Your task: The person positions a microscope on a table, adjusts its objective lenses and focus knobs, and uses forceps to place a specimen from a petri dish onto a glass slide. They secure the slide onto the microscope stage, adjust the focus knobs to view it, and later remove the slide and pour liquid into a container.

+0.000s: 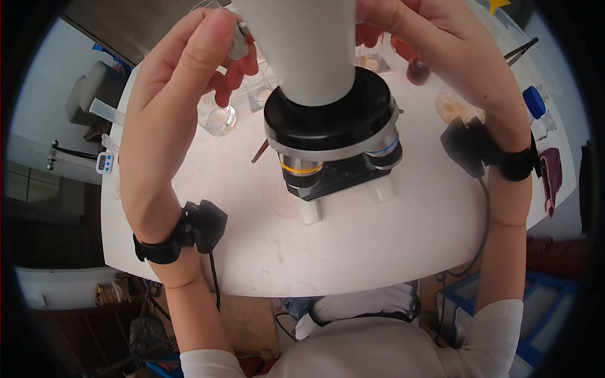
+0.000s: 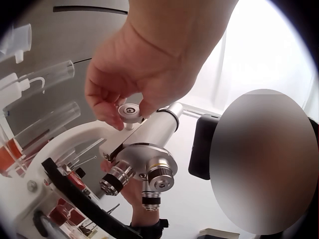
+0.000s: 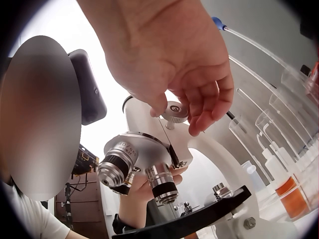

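A white microscope (image 1: 302, 50) stands in front of me, its tube rising between my hands. Under its black revolving nosepiece (image 1: 328, 116) sit an objective with a yellow ring (image 1: 301, 169) and one with a blue ring (image 1: 384, 150), above the black stage (image 1: 340, 179). My left hand (image 1: 179, 72) pinches the round metal focus knob (image 2: 130, 112) on its side between thumb and fingers. On the opposite side my right hand (image 1: 435, 38) holds the matching ribbed knob (image 3: 174, 111), thumb on one edge and fingers curled by the other.
A small glass dish (image 1: 218, 120) stands left of the microscope, a petri dish (image 1: 452, 106) to the right. Along the edges lie a white timer (image 1: 104, 162), a blue-capped bottle (image 1: 534, 101) and a dark red cloth (image 1: 551, 179). Behind are clear tubes and a container of orange liquid (image 3: 292, 199).
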`<state>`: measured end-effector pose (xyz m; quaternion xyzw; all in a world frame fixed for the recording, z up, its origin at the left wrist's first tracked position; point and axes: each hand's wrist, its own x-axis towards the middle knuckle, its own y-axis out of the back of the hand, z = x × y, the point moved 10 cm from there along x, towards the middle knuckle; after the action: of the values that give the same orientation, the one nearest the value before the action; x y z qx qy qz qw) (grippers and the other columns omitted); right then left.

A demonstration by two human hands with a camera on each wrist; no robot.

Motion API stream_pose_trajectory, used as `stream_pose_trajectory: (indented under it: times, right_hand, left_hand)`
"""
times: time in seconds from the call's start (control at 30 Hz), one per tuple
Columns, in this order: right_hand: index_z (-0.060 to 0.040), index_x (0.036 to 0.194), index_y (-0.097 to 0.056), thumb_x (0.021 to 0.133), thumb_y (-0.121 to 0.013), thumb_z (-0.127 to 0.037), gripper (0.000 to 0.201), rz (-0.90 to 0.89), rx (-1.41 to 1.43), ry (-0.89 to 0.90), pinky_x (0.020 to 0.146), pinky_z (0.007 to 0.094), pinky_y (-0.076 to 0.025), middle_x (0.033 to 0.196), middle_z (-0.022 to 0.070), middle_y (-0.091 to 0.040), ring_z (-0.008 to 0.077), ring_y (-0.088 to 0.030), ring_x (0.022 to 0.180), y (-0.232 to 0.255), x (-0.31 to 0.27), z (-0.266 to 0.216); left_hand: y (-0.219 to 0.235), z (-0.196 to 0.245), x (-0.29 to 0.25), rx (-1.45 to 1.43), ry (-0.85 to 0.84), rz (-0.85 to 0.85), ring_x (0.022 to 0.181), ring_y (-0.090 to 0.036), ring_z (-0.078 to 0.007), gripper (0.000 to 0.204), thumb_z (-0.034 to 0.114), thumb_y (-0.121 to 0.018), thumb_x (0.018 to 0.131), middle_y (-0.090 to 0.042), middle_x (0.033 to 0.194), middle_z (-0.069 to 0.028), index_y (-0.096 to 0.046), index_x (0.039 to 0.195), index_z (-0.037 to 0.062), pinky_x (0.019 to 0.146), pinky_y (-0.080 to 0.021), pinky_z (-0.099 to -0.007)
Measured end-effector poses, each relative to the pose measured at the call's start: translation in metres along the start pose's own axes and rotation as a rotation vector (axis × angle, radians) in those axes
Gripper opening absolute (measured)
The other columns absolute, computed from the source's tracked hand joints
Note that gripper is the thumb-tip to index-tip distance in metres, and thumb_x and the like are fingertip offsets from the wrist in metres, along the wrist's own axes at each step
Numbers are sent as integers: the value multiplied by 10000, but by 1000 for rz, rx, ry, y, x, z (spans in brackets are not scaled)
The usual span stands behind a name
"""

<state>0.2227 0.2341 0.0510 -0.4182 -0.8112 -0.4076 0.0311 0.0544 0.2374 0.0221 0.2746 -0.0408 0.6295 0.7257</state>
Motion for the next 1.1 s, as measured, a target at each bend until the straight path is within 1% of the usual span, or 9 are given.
stream_pose_trajectory:
  times: [0.1, 0.33, 0.37, 0.43, 0.57, 0.73, 0.9, 1.0, 1.1]
  right_hand:
    - [14, 958, -513, 890, -524, -187, 213, 61, 75, 175, 617, 238, -435, 755, 63, -567, 126, -539, 671, 0, 2, 6]
    - [-4, 995, -492, 807, -614, -90, 240, 138, -308, 330, 685, 263, -455, 818, 61, -569, 148, -561, 744, 10, -3, -19]
    - [21, 1017, -509, 708, -698, -30, 366, 228, -520, 392, 722, 240, -427, 913, 40, -582, 118, -540, 823, 10, -16, -14]
    - [2, 1017, -504, 705, -708, -115, 391, 168, -71, 310, 663, 220, -404, 911, 22, -551, 90, -504, 761, 14, -7, -11]
    - [7, 1070, -514, 859, -551, -178, 284, 127, 350, 88, 698, 219, -433, 827, 22, -530, 88, -523, 768, 4, -6, 10]
    - [6, 1138, -481, 894, -493, -183, 309, 130, 25, 90, 585, 181, -399, 836, 3, -535, 54, -484, 688, -1, -3, 10]
    - [-11, 1265, -374, 873, -494, -131, 427, 228, -9, 80, 448, 144, -342, 880, 17, -562, 33, -478, 680, 5, -15, 16]
    - [7, 1209, -400, 811, -526, -5, 418, 293, -82, 231, 419, 166, -382, 883, 58, -571, 88, -533, 716, 6, -12, -3]
    - [8, 1223, -395, 783, -544, 41, 466, 369, -62, 217, 558, 213, -444, 947, 84, -573, 132, -566, 798, 17, -20, 12]
  left_hand:
    - [-30, 34, -2, 76, -209, -228, 733, -525, -108, 291, 275, -484, 912, -578, 849, -48, -531, 1012, 5, 643, -411, -240]
    - [-30, 59, -9, 533, -382, -86, 954, -567, -173, 441, 13, -693, 733, -582, 997, -74, -474, 1115, -10, 900, -419, -327]
    - [-34, 70, -13, 611, -509, -36, 934, -578, -200, 417, -8, -705, 690, -591, 987, -83, -514, 1061, -15, 842, -450, -319]
    - [-35, 81, -15, 693, -606, 26, 851, -587, -233, 335, -58, -689, 631, -594, 916, -90, -559, 937, -14, 741, -474, -310]
    - [-41, 85, -28, 808, -859, 151, 683, -525, -229, 260, -77, -641, 556, -586, 829, -75, -568, 779, 37, 540, -430, -271]
    - [-34, 84, -28, 742, -943, 138, 687, -531, -197, 298, -11, -669, 612, -602, 867, -65, -596, 895, 50, 547, -431, -255]
    - [-14, 82, -20, 436, -573, 50, 724, -546, -158, 356, 111, -659, 760, -615, 917, -68, -560, 1096, 53, 622, -445, -241]
    - [-21, 76, -9, 350, -196, -25, 551, -585, -197, 277, 218, -530, 882, -603, 624, -118, -543, 957, -49, 525, -446, -248]
    - [-32, 73, -10, 522, -283, -47, 544, -577, -175, 259, 201, -532, 879, -600, 607, -116, -540, 907, -57, 522, -431, -236]
